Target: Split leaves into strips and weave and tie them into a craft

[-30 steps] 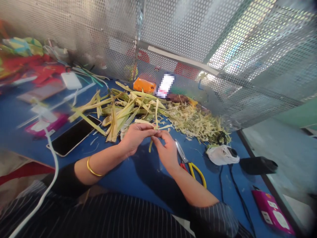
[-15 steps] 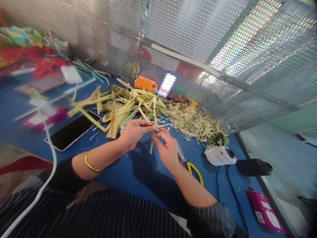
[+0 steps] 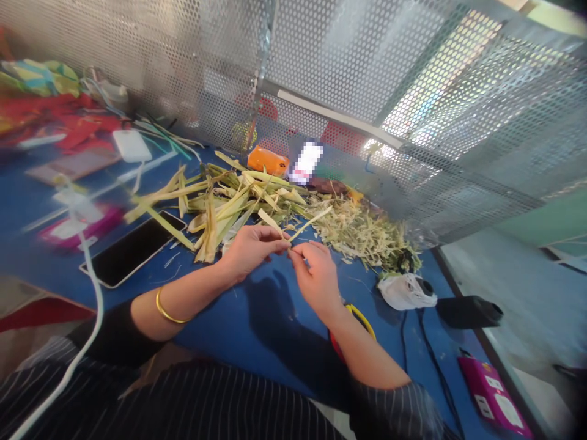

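Observation:
My left hand [image 3: 250, 250] and my right hand [image 3: 317, 278] meet fingertip to fingertip above the blue table. Both pinch pale yellow-green leaf strips [image 3: 312, 223] where they cross. One end points up and left, another up and right; the crossing itself is mostly hidden by my fingers. Just beyond my hands lies a heap of long dried leaf strips [image 3: 229, 198]. To its right spreads a pile of finely shredded leaf bits [image 3: 367, 232]. Scissors with a yellow handle [image 3: 364, 319] lie partly covered by my right forearm.
A black-screened phone [image 3: 135, 249] lies left of my forearm. A white cable [image 3: 92, 305] crosses at left. An orange packet [image 3: 268, 160] and a lit phone [image 3: 306, 162] stand by the perforated metal screen [image 3: 348, 73]. A white-wrapped bundle [image 3: 406, 290] and purple power strip [image 3: 493, 394] sit at right.
The strip end that hung below my fingers no longer shows, and one strip now slants up to the right. My right hand has shifted slightly, with its forearm now covering the scissor blades.

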A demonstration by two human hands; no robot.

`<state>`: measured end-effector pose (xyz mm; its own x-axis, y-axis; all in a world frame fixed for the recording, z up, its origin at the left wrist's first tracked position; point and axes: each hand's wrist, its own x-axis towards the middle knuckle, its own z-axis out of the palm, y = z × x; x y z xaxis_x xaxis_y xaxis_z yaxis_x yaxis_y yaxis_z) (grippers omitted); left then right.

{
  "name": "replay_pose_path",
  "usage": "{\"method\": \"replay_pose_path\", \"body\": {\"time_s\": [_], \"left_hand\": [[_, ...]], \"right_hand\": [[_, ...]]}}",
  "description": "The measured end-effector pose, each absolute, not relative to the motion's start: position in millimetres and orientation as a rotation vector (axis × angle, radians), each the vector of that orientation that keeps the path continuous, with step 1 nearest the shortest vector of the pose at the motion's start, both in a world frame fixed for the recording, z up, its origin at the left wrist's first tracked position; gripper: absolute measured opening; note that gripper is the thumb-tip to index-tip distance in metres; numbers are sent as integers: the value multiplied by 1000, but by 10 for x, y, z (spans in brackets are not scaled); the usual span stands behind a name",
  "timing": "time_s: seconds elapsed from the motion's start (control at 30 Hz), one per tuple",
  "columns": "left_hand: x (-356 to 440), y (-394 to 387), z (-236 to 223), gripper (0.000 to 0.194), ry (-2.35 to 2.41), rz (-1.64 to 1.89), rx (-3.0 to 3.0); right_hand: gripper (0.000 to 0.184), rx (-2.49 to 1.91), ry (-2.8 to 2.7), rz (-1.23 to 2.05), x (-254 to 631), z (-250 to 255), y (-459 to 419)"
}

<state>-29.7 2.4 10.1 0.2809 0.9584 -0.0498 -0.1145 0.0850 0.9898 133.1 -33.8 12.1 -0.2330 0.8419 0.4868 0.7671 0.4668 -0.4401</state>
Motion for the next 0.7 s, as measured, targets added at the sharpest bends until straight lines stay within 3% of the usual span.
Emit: {"method": "replay_pose_path", "body": {"time_s": [0.3, 0.53, 0.7], "left_hand": [[-257, 29, 76, 19, 930, 1067, 1027], [-289, 42, 125, 34, 881, 939, 992], [-270, 0, 138, 31, 957, 894, 1158]], "right_hand": [[21, -1246, -2043, 270, 1313, 153, -356], [37, -1369, -1571, 818, 1355, 137, -293], [17, -1261, -1187, 975, 1347, 88, -227]]}}
